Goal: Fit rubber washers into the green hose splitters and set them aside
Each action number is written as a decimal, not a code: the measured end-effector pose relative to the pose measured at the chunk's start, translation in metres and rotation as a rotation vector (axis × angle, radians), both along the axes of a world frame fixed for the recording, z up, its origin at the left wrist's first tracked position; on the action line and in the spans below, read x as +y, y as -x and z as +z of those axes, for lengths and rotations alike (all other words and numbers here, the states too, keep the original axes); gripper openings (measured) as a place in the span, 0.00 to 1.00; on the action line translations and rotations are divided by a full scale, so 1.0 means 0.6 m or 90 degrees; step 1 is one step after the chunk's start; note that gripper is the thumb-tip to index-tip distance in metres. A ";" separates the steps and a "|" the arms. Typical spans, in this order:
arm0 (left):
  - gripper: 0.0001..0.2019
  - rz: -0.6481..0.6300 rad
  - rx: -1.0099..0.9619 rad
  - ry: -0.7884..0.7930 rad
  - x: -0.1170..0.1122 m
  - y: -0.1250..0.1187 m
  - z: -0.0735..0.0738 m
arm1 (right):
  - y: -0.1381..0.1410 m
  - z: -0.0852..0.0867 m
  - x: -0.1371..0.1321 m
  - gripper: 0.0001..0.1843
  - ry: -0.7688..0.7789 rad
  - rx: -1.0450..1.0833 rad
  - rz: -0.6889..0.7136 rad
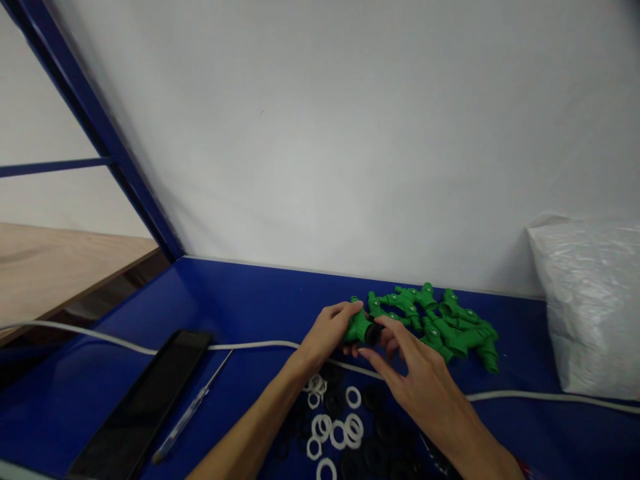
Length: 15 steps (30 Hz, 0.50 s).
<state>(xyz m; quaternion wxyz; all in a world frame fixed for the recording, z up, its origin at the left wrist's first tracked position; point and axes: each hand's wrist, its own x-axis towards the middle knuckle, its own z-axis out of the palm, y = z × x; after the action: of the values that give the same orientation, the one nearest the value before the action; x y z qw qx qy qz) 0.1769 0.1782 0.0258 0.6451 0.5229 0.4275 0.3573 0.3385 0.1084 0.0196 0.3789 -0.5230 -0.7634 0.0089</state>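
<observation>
My left hand (327,333) is wrapped round a green plastic fitting (358,327) held just above the blue table (240,307). My right hand (415,380) is at the fitting's open end, where thumb and forefinger pinch a small black ring (373,333); its other fingers are spread. Just behind lies a heap of several more green fittings (440,323). Below my hands, white rings (345,430) and black rings (380,443) lie scattered on the table.
A white cable (120,342) runs across the table. A dark tablet (145,400) and a thin screwdriver (190,413) lie at the left. A white plastic bag (595,300) stands at the right. A white wall rises behind, a blue frame post (100,127) at left.
</observation>
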 end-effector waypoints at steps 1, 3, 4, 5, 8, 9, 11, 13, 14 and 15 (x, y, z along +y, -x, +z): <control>0.23 0.001 -0.004 0.004 0.000 0.000 0.000 | 0.000 -0.001 0.002 0.21 -0.024 -0.011 0.015; 0.23 -0.005 -0.013 0.007 0.000 0.000 0.001 | 0.000 -0.003 0.004 0.17 -0.054 -0.025 0.046; 0.23 -0.007 -0.014 0.007 0.000 0.000 0.001 | 0.000 -0.004 0.004 0.15 -0.057 -0.023 0.050; 0.24 -0.009 -0.013 0.004 0.000 -0.001 0.001 | 0.001 -0.004 0.004 0.14 -0.053 -0.015 0.045; 0.25 -0.004 -0.002 -0.005 -0.002 -0.002 0.001 | 0.003 -0.001 0.000 0.12 0.010 0.032 0.022; 0.25 -0.002 -0.001 -0.007 -0.002 -0.003 0.001 | 0.004 0.000 -0.002 0.12 0.034 0.047 0.016; 0.25 0.001 -0.004 -0.009 -0.002 -0.002 0.000 | 0.005 0.002 -0.004 0.12 0.062 0.064 0.009; 0.25 -0.001 -0.010 -0.007 -0.001 -0.002 0.000 | 0.005 0.001 -0.003 0.13 0.050 0.061 0.004; 0.24 -0.002 -0.012 -0.005 0.000 -0.001 -0.001 | 0.004 0.000 -0.002 0.14 0.032 0.052 0.006; 0.24 -0.003 -0.014 -0.004 0.001 -0.001 -0.001 | 0.003 -0.002 0.000 0.15 0.010 0.038 0.011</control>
<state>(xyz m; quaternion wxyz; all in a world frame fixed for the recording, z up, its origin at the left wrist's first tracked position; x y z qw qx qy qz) 0.1772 0.1786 0.0253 0.6486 0.5221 0.4182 0.3631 0.3368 0.1081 0.0184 0.3975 -0.5187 -0.7562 0.0335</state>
